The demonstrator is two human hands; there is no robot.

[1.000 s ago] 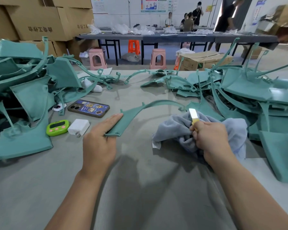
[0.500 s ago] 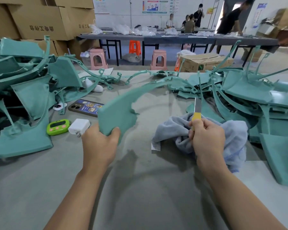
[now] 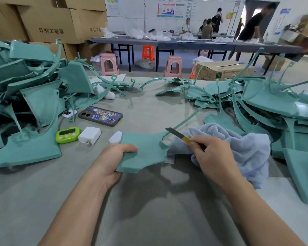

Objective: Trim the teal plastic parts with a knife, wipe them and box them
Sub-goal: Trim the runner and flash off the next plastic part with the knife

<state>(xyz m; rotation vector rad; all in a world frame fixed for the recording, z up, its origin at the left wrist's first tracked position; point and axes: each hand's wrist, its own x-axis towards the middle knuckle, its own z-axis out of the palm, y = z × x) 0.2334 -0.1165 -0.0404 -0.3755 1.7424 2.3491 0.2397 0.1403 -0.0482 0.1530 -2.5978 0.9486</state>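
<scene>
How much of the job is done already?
Nothing plainly finished shows, and I cannot tell whether either pile is trimmed. In hand: the left hand grips one teal part while the right hand holds the knife, its blade close to the part's thin arm. Left: wiping it with the blue cloth, boxing it, then probably the left heap and right heap of teal parts.

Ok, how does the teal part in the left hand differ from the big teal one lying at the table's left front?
The held part is gripped by the left hand, with the knife in the right hand at its upper edge; the left-front part lies on the table untouched. The held part shows a plain smooth face; the left-front part has thin struts standing up from it. Both are the same teal plastic.
</scene>
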